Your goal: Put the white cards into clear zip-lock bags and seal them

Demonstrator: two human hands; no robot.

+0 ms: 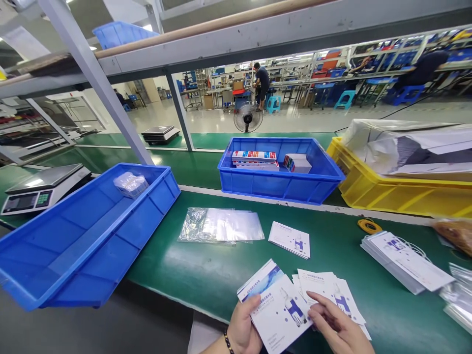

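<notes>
Evidently light stuff: the booklets (279,314) sit in the left hand (243,328), low centre, above the near edge of the table (165,268). At least two show, one white-fronted, one blue-and-white behind; exact count hidden. Thin card or paper by the look, bendable, probably slick-faced; corners likely to crease. Best hold: flat pinch near one edge, thumb on top, as the left hand grips now. Right hand (337,324) has its fingertips at the front booklet's right edge; pinching or merely touching, cannot tell.

Further out, counted: one fanned pile (350,297) just beside the right hand; one small stack (289,240) beyond; one taller stack (405,258) at right. Clear bags (230,225), overlapping, number unclear. Blue bins (273,186): two at table level, one on the shelf overhead. Yellow bin (398,196): one. Scales (47,182): two. Fan (248,119): one.
</notes>
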